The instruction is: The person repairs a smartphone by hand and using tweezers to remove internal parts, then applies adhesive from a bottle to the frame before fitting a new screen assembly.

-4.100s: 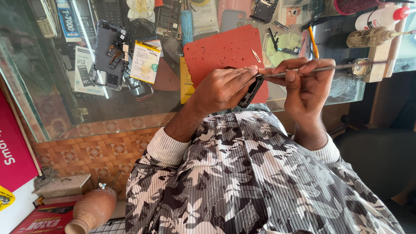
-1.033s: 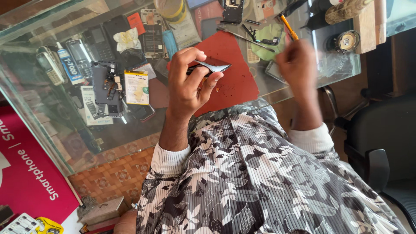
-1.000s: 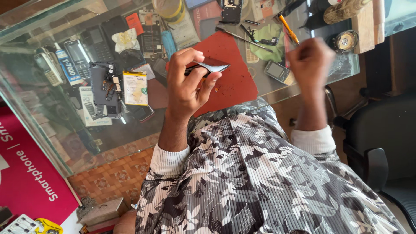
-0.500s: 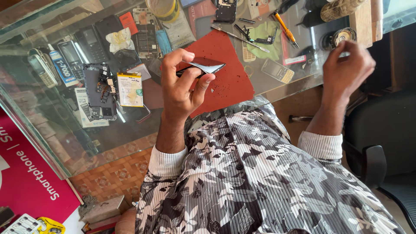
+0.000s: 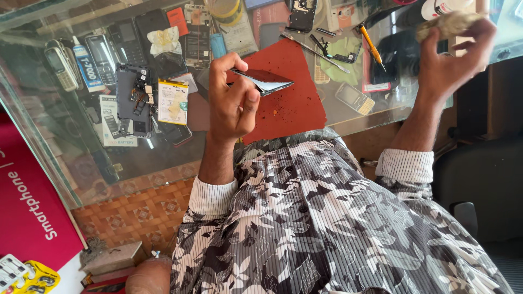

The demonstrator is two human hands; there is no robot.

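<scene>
My left hand (image 5: 233, 103) pinches a dark phone (image 5: 261, 80) by its end, over the red mat (image 5: 297, 106); its long axis lies nearly level, free end pointing right. My right hand (image 5: 449, 60) closes on a grey lump (image 5: 449, 23).

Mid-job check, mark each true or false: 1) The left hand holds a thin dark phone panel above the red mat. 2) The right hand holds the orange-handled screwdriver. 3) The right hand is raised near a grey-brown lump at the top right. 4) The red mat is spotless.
1) True: the left hand grips the phone panel over the red mat.
2) False: the orange-handled screwdriver lies on the glass counter.
3) True: the right hand closes on the grey-brown lump.
4) False: dark specks dot it.
</scene>
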